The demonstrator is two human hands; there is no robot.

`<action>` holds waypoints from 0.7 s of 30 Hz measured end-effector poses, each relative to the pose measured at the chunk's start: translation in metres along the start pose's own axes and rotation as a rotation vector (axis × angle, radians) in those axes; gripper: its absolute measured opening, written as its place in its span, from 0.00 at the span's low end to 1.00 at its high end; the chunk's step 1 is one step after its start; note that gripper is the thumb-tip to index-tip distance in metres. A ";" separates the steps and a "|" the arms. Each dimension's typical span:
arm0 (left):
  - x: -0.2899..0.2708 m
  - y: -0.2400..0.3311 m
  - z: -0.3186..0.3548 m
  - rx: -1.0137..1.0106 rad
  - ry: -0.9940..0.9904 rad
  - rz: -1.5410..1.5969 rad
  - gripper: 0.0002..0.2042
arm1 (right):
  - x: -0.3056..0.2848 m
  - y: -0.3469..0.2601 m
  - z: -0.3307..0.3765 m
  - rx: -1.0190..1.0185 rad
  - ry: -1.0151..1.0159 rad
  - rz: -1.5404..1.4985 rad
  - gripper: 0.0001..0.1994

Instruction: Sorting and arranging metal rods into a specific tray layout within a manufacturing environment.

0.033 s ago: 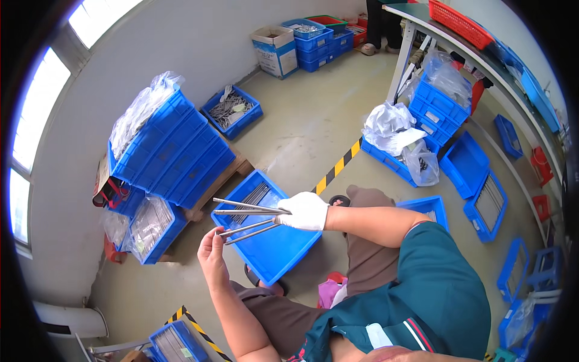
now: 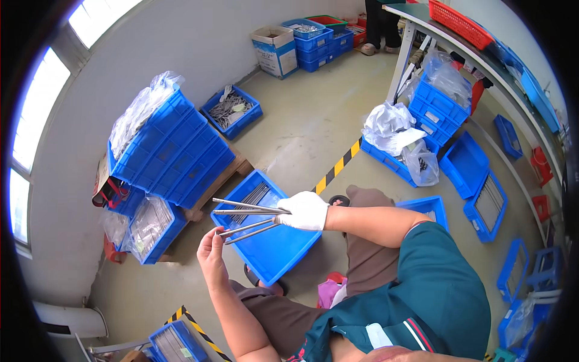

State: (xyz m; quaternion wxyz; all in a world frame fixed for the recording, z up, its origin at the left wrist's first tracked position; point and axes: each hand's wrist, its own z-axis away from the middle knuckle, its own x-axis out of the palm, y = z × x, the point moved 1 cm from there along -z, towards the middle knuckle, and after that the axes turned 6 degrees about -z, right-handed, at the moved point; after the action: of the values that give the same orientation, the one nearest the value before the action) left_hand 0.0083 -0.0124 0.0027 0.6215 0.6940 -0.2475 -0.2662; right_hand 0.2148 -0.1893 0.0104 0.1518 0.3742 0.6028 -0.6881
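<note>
Several thin grey metal rods (image 2: 250,211) fan out from my right hand (image 2: 303,211), which wears a white glove and is closed around their near ends. My left hand (image 2: 212,256), bare, has its thumb and fingers pinched at the far tip of one of the lower rods. Both hands are above a blue plastic crate (image 2: 274,253) on the floor between my legs. Inside it, a row of similar rods (image 2: 252,202) lies along the far left part. What the gloved fingers cover is hidden.
Stacked blue crates (image 2: 175,157) stand on a wooden pallet (image 2: 239,166) at left. A crate of loose metal pieces (image 2: 230,111) lies beyond. At right are plastic-covered crates (image 2: 392,142) and a table (image 2: 416,15). Another person's legs (image 2: 382,27) show at the back.
</note>
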 end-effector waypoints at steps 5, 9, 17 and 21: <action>-0.001 -0.001 -0.002 -0.027 -0.061 0.077 0.13 | -0.005 -0.008 0.005 -0.041 0.036 0.114 0.15; 0.003 0.003 0.000 -0.011 -0.035 0.047 0.13 | -0.003 -0.005 0.004 -0.114 0.089 0.100 0.14; 0.002 0.003 0.004 -0.039 -0.038 -0.017 0.11 | 0.000 -0.007 0.002 -0.047 0.001 0.084 0.14; 0.000 0.010 0.006 0.042 -0.031 -0.031 0.10 | -0.002 -0.008 0.000 -0.045 0.010 0.056 0.16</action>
State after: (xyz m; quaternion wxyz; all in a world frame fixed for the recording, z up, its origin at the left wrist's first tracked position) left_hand 0.0044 -0.0176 0.0120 0.5986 0.7065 -0.2521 -0.2812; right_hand 0.2115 -0.1879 0.0174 0.1763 0.3908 0.6081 -0.6681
